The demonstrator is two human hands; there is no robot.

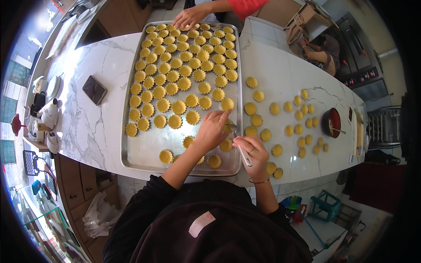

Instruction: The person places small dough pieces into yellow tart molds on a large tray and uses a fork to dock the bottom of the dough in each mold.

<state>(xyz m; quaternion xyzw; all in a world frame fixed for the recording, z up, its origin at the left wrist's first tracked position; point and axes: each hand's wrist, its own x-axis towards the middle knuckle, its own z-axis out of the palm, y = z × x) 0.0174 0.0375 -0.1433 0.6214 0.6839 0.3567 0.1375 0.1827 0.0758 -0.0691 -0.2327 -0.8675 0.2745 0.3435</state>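
Observation:
My left hand reaches over the right side of a large metal baking tray. Its fingers are stretched out, and a fingertip touches the near edge of a yellow fluted tart shell. My right hand is closed around the white handle of a utensil. The utensil's metal end points at another tart shell, partly hidden beside my left hand; its exact shape is unclear. Rows of tart shells cover the tray's far part, with several more near its front edge, some behind my left forearm.
Loose tart shells lie across the marble counter to the right. Beyond them stands a dark bowl with a spoon. A phone lies left of the tray. Another person's hand reaches over the tray's far edge.

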